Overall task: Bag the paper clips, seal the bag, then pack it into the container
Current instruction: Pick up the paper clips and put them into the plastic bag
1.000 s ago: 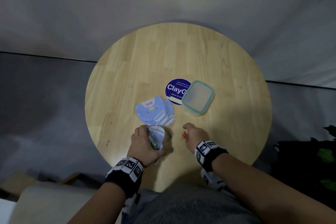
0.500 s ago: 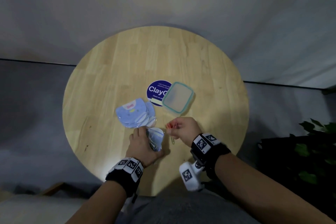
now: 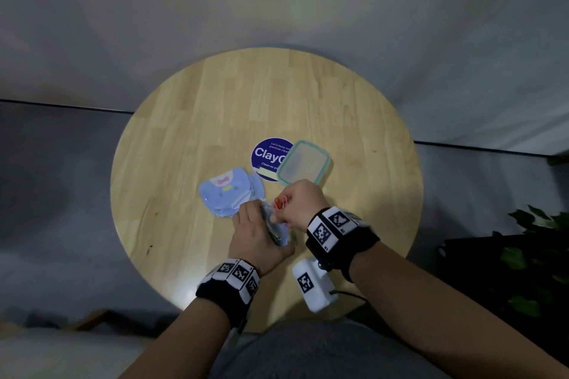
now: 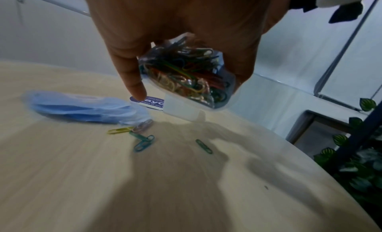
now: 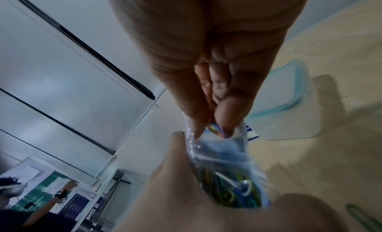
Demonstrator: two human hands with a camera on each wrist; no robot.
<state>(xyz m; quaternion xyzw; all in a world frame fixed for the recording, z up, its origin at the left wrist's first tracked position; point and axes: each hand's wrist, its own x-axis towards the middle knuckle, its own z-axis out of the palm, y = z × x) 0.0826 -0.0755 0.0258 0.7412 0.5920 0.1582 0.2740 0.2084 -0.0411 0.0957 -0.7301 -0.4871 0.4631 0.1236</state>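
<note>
Bagging mostly done. Left hand (image 3: 258, 243) grips the clear bag (image 4: 186, 75), already full of paper clips. Right hand (image 3: 303, 203) pinches several more at its mouth. Loose clips (image 4: 142, 137) lie below (unsealed yet). Lidded container (image 3: 303, 163) waits just beyond.

On the table (image 3: 191, 120), the container (image 3: 303, 162) sits near the middle, partly over the right side of a round sticker (image 3: 267, 154), and a stack of flat bags (image 3: 226, 191) lies to their left, nearer the person's edge. Between that stack and the near edge the left hand (image 3: 258, 240) holds a bag (image 4: 186, 75) above the surface, with the right hand (image 3: 303, 203) just beside it at the bag's mouth. Loose paper clips (image 4: 142, 137) lie on the table under the held bag, just before the stack.
</note>
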